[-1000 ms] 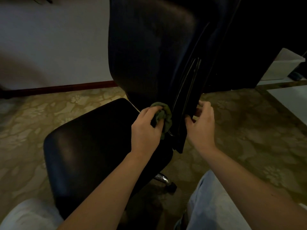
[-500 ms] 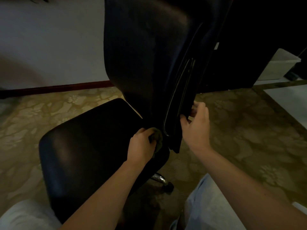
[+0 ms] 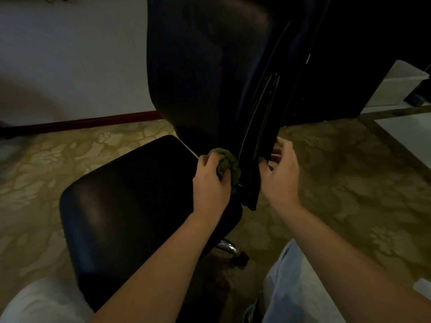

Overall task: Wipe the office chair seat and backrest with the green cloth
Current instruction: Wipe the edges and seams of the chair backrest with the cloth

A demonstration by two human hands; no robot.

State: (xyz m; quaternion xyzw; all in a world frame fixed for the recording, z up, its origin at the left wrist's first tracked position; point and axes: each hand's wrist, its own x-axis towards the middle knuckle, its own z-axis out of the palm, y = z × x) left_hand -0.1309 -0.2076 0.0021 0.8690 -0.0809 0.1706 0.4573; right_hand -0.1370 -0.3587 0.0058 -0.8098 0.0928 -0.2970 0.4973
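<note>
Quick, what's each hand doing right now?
Left hand: closed round the green cloth, pressing it on the backrest.
Right hand: holding the backrest's side edge, thumb in front, fingers behind.

1 chair (image 3: pixel 205 78), 1 grn cloth (image 3: pixel 227 163), 2 hands (image 3: pixel 211 183) (image 3: pixel 281 176)

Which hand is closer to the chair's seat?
Left. The left hand, gripping the green cloth, sits over the rear edge of the seat; the right hand holds the backrest, beyond the seat.
</note>
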